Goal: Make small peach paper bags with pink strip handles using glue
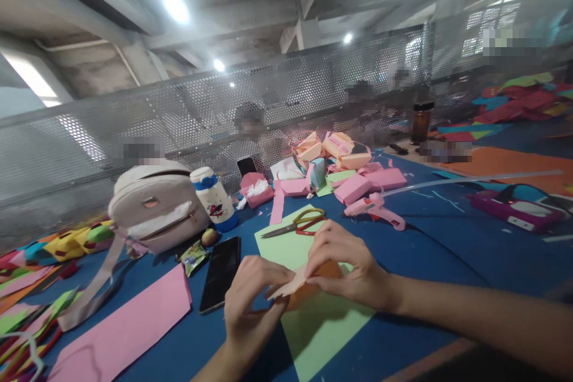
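Both hands pinch one piece of orange paper [308, 289] just above a light green sheet [320, 322] on the blue table [430, 250]. My left hand [250, 301] grips its pale near-left edge with thumb and fingers closed. My right hand [344, 262] covers the top of the orange paper, fingers curled over it. Yellow and red handled scissors [298, 222] lie on the green sheet beyond my hands. A pink glue gun [376, 210] rests further right.
A black phone [221, 273] lies left of my hands, a pink paper sheet [123, 331] beside it. A beige bag [152, 206], a white bottle [215, 197] and pink paper boxes [353, 182] stand behind. A perforated metal screen [179, 119] backs the table; people sit beyond.
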`<action>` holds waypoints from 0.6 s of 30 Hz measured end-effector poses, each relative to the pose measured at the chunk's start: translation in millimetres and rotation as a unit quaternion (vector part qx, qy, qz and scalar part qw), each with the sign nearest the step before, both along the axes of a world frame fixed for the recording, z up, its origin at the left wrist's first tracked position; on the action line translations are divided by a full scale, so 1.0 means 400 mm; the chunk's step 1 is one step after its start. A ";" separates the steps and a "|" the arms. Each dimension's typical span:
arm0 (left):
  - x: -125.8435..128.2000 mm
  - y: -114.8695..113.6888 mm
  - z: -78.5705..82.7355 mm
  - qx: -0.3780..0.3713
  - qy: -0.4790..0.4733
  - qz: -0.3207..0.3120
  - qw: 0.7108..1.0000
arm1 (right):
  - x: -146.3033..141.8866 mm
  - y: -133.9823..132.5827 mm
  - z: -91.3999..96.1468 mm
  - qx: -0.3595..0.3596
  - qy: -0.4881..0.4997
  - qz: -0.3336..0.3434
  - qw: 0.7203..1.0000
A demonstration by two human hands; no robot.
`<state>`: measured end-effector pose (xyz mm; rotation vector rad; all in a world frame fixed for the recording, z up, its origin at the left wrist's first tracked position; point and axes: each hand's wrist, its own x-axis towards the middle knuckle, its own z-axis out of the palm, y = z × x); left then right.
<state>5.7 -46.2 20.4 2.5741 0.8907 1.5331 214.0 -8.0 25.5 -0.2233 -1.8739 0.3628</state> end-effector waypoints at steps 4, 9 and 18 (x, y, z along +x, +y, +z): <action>0.000 0.000 -0.002 0.002 -0.001 -0.001 1.000 | 0.000 -0.002 0.002 0.000 -0.006 0.003 1.000; 0.003 -0.002 -0.001 0.000 0.000 -0.008 1.000 | -0.001 -0.001 -0.001 -0.001 -0.002 0.012 1.000; 0.003 -0.002 -0.002 -0.011 -0.013 0.008 1.000 | -0.002 0.004 0.000 -0.006 -0.001 -0.003 1.000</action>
